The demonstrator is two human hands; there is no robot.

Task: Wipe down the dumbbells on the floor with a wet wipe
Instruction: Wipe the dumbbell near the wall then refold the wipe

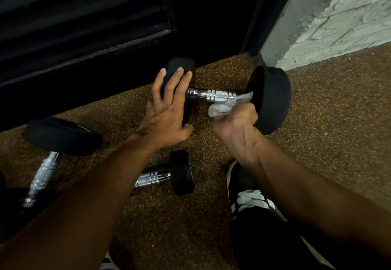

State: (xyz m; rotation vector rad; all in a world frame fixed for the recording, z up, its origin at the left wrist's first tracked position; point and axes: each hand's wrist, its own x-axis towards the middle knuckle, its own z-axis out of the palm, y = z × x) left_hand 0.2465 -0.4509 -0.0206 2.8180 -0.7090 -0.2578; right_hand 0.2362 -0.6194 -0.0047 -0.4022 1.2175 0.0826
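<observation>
Counting, we find three dumbbells, one wipe and two hands. The far dumbbell (pixel 213 95) lies on the floor (pixel 328 121) at twelve o'clock from the middle of the view, its chrome bar running from nine to three. Our left hand (pixel 167 109) lies over its nine-o'clock head, fingers straight and spread, thumb at the near edge. Our right hand (pixel 234 123) is fisted round the white wipe (pixel 224 106), which is bunched against the bar's three-o'clock end, just beside the other head. The small dumbbell (pixel 182 172) lies at six o'clock of the far one, partly hidden by our left forearm. The third dumbbell (pixel 61 135) lies at eight o'clock, well apart, its bar pointing toward seven. One black shoe (pixel 243 185) with white laces stands at five o'clock. The floor is brown rubber flecked with yellow. A black slatted panel (pixel 74 16) fills ten o'clock. A white painted brick wall (pixel 349 16) stands at two o'clock, with a dark post (pixel 260 16) between them.
</observation>
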